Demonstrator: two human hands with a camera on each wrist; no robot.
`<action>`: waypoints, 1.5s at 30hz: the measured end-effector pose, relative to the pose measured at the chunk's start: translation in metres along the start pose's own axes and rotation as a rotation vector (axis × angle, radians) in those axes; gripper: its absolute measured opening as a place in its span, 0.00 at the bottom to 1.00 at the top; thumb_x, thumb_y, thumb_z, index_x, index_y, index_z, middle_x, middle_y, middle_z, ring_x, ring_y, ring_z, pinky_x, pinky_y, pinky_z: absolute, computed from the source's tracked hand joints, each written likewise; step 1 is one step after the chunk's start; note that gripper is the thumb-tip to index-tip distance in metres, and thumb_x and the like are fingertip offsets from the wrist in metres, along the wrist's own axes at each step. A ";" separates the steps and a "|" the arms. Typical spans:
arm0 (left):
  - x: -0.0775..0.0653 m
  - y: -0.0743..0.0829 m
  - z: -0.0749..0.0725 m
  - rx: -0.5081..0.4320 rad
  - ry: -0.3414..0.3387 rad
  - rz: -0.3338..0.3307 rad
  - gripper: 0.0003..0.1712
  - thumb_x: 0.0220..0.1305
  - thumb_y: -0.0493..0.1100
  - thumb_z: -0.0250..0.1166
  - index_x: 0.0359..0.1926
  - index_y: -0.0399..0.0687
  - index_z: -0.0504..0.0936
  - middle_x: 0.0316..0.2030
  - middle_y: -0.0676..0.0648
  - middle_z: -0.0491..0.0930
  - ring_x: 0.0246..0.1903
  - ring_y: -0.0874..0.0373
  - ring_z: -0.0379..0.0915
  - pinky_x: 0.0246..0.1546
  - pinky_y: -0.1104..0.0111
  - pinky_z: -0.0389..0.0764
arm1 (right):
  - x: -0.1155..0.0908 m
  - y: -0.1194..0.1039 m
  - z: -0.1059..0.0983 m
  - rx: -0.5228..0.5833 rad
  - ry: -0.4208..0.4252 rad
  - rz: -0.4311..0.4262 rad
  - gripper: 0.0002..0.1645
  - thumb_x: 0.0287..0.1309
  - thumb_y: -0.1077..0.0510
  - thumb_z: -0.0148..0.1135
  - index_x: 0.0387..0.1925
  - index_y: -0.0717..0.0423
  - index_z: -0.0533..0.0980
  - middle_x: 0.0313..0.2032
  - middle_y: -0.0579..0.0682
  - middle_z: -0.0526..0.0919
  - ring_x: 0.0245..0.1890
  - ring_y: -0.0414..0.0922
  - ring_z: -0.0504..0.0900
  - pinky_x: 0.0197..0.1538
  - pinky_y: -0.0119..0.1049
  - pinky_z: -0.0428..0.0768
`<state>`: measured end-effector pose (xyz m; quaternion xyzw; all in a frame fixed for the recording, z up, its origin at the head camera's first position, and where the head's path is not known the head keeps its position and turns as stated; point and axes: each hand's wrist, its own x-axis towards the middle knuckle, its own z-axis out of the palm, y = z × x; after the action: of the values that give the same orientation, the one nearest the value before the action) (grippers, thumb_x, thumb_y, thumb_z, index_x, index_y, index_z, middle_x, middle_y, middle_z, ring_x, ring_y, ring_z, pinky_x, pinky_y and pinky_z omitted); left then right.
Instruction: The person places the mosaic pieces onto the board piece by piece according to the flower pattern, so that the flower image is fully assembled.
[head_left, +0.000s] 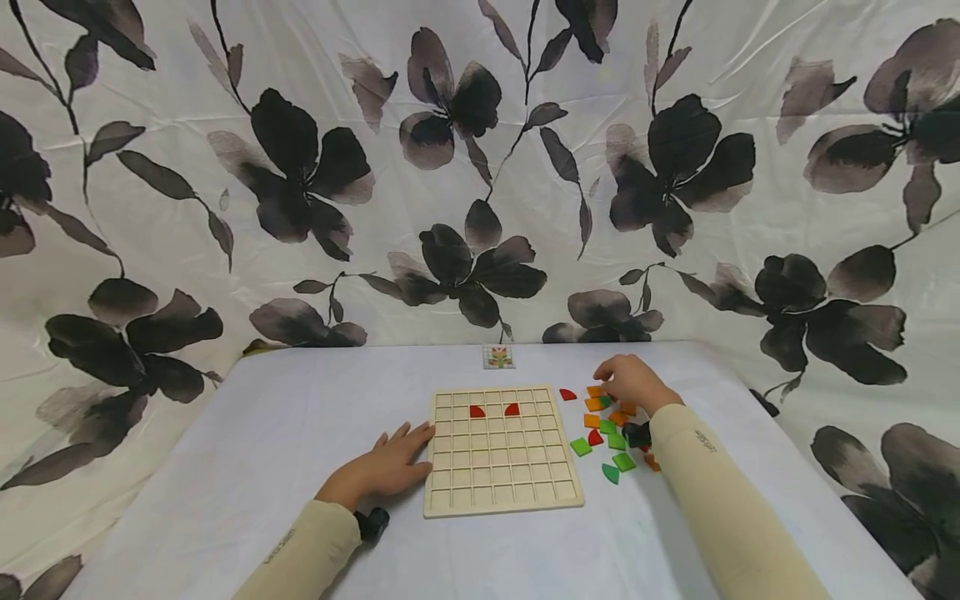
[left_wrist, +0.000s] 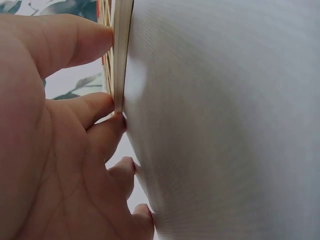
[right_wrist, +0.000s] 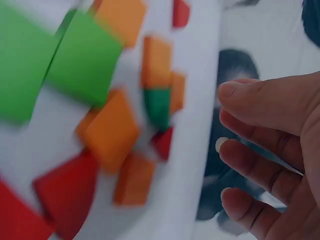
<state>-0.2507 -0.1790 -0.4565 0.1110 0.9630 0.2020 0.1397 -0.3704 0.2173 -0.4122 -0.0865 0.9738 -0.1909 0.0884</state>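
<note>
Two hands, well apart: the left hand rests relaxed fingers against the left edge of the board; the right hand hangs loosely bent near the tiles beside it, no tile visible in its grasp. A low sweep could scatter that crowd! Tabletop stretches wide leftward, far edge just by the card.

Soft, even head-view light, faint shadows on white tabletop, dimmer wrist views, blurred coloured pieces at right wrist
</note>
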 end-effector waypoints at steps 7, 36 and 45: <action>-0.001 0.001 0.000 0.004 -0.003 0.002 0.37 0.67 0.51 0.57 0.73 0.46 0.59 0.74 0.45 0.56 0.75 0.40 0.41 0.72 0.39 0.41 | -0.001 0.024 0.007 -0.001 -0.041 0.082 0.18 0.58 0.61 0.63 0.51 0.58 0.81 0.50 0.57 0.82 0.46 0.52 0.76 0.57 0.51 0.78; -0.001 0.004 -0.004 0.014 -0.004 0.012 0.36 0.67 0.50 0.56 0.73 0.45 0.60 0.74 0.44 0.56 0.75 0.39 0.42 0.72 0.38 0.42 | -0.002 -0.014 0.011 -0.059 0.014 -0.049 0.19 0.57 0.51 0.67 0.49 0.53 0.82 0.43 0.50 0.85 0.40 0.47 0.77 0.48 0.44 0.81; 0.000 0.000 -0.002 0.004 -0.002 0.001 0.36 0.68 0.50 0.56 0.73 0.46 0.59 0.74 0.44 0.55 0.75 0.39 0.41 0.72 0.39 0.41 | 0.004 -0.069 0.030 -0.081 0.057 -0.243 0.12 0.56 0.53 0.68 0.43 0.49 0.84 0.41 0.45 0.86 0.44 0.44 0.80 0.52 0.46 0.80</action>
<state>-0.2516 -0.1795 -0.4542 0.1117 0.9632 0.2002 0.1405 -0.3587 0.1433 -0.4133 -0.2021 0.9652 -0.1629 0.0335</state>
